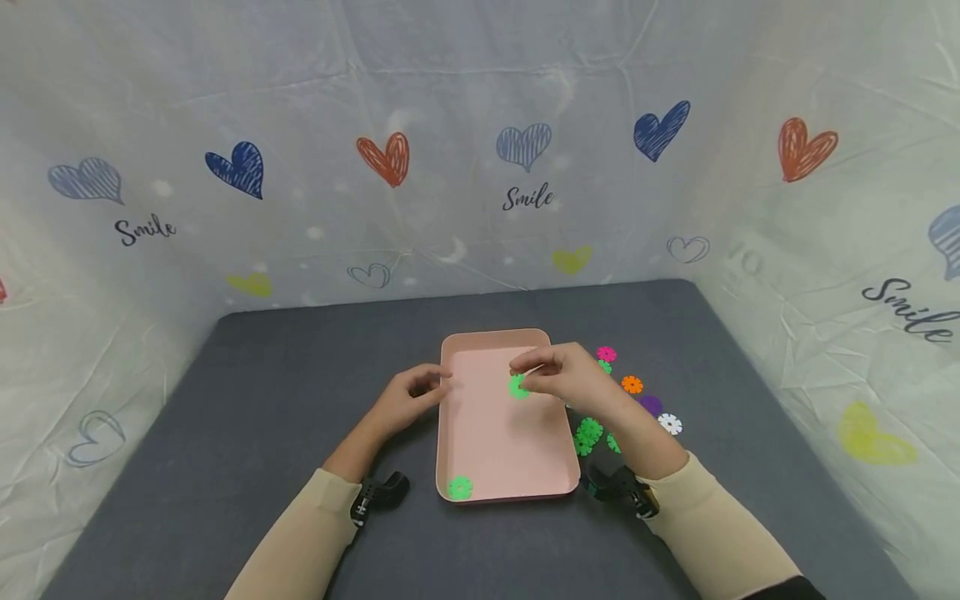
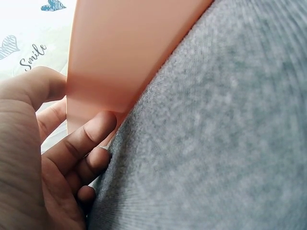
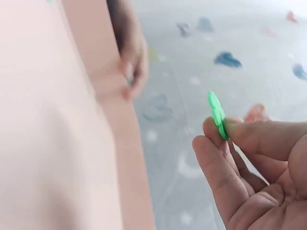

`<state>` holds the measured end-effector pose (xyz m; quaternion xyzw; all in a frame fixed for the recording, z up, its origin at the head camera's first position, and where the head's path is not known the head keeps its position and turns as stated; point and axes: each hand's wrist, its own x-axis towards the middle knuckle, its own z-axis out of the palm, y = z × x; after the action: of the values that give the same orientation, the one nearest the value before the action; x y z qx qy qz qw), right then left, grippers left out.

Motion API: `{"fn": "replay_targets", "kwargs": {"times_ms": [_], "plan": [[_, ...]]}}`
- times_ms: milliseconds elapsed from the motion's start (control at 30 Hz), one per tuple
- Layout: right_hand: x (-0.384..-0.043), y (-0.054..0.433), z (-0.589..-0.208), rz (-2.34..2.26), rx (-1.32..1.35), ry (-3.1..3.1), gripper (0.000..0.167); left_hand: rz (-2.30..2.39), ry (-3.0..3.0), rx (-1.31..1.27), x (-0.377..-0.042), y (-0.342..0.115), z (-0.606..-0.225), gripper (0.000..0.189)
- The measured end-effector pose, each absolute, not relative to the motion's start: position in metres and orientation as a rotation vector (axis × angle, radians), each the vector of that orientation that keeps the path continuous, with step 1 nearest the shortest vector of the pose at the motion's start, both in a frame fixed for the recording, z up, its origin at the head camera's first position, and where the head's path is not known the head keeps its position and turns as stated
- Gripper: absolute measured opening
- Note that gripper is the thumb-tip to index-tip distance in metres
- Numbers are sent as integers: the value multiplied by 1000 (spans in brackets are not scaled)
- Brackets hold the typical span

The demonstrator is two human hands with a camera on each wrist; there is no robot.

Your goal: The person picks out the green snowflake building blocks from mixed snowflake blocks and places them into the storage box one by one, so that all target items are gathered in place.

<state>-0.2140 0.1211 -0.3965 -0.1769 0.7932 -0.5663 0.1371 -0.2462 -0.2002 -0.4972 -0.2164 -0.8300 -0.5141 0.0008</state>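
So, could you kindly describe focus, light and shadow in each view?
Head view: a soft shadow on the pink tray below the right hand; left wrist view: the heart-print backdrop washed out at upper left; right wrist view: the pinched green flower-shaped disc fairly sharp, the left hand beyond blurred.

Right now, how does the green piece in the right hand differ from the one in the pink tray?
The held piece is pinched by the right hand; the tray piece is untouched. The held piece is raised over the pink tray; the tray piece rests in its near left corner. Both are green and flower-shaped.
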Motion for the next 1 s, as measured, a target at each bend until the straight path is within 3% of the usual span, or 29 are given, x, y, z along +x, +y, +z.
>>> {"fn": "replay_targets", "kwargs": {"times_ms": [467, 733, 1000], "plan": [[-185, 47, -439, -1446, -602, 2405, 7, -1595, -2595, -699, -245, -199, -494, 26], [-180, 39, -455, -1324, -671, 2502, 10, -1583, -2606, -677, -246, -200, -497, 25], [-181, 45, -444, -1181, -804, 2496, 11, -1594, -2593, -682, -246, -200, -497, 25]]}}
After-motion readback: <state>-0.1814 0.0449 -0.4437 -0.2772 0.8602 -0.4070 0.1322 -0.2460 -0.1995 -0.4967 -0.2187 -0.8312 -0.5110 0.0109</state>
